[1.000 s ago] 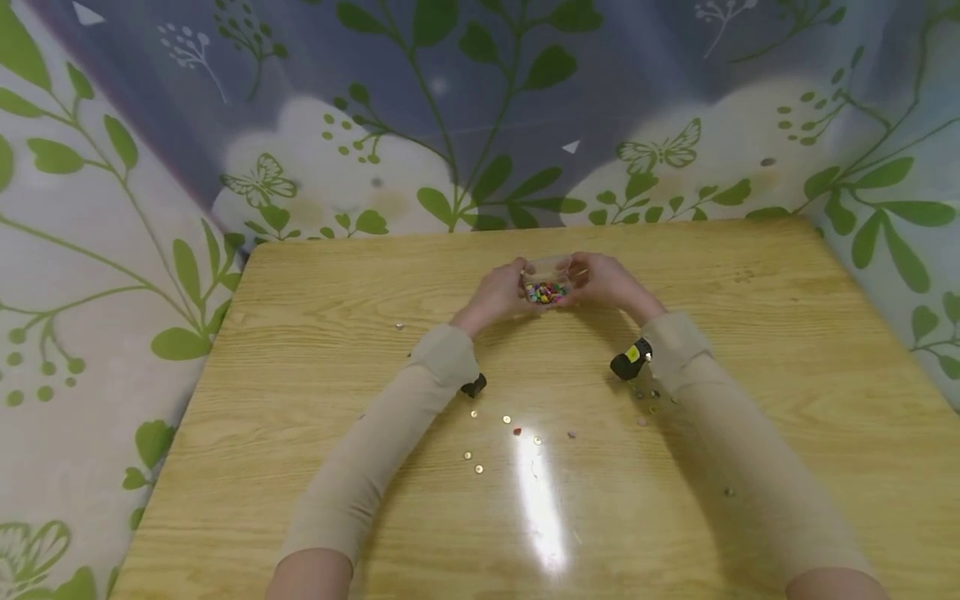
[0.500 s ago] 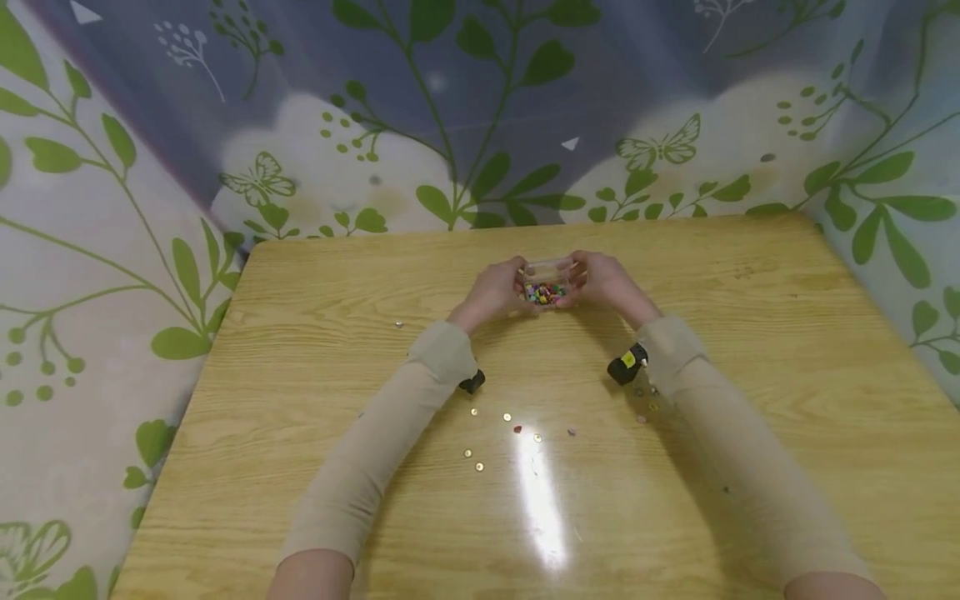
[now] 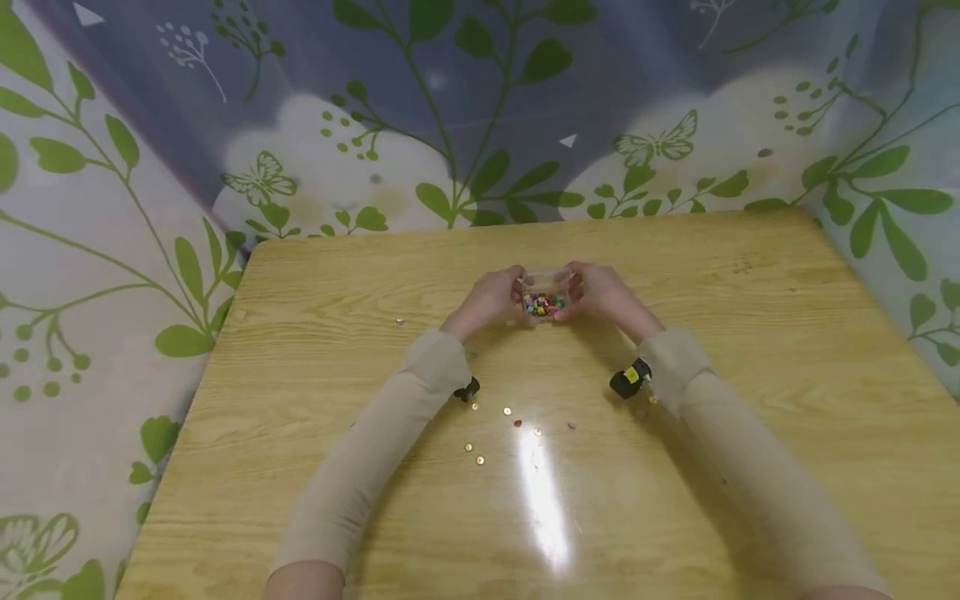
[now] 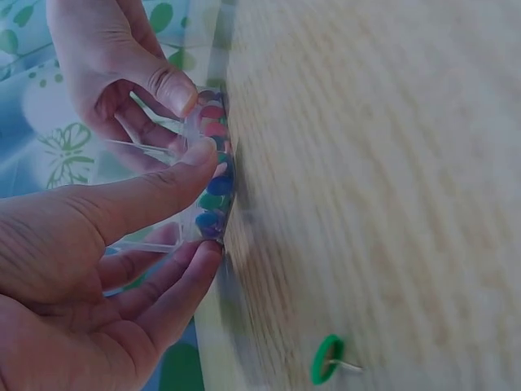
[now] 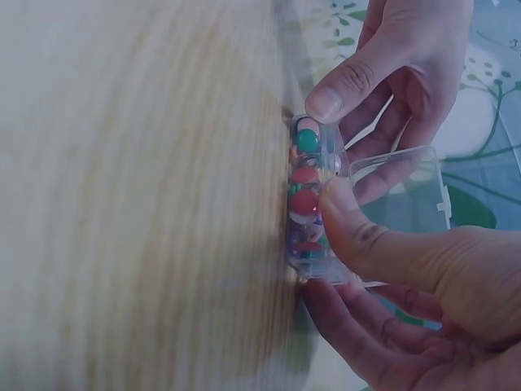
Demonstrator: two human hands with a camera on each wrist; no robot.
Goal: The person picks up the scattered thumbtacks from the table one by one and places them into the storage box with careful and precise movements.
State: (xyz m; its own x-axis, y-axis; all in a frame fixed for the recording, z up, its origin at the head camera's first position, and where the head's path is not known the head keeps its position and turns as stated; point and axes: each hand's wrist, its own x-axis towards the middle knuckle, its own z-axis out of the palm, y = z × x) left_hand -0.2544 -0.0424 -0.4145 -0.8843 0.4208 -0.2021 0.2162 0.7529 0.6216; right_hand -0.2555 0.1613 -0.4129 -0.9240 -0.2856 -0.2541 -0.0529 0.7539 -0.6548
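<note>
A small clear plastic box (image 3: 546, 281) with its lid (image 5: 404, 189) raised holds many colourful thumbtacks (image 3: 543, 305). It is low over the far part of the wooden table, between both hands. My left hand (image 3: 493, 297) grips the box's left end, thumb on the near wall and fingers curled beneath and behind. The opposite end is held by my right hand (image 3: 602, 292), its thumb likewise pressed on the near side. Through the clear wall, red, green and blue tack heads (image 4: 218, 185) show. A loose green thumbtack (image 4: 327, 360) lies on the table near the left hand.
Several gold tacks (image 3: 507, 411) and a red one (image 3: 517, 423) lie scattered on the wooden table (image 3: 315, 400) between the forearms. Another small tack (image 3: 400, 322) sits to the left. A leaf-patterned curtain (image 3: 495, 108) hangs behind the far edge. Black cameras (image 3: 631, 379) are strapped at the wrists.
Both hands and the box have shifted slightly toward the person over the last half second. The grip on the box stays the same, and the loose tacks lie where they were.
</note>
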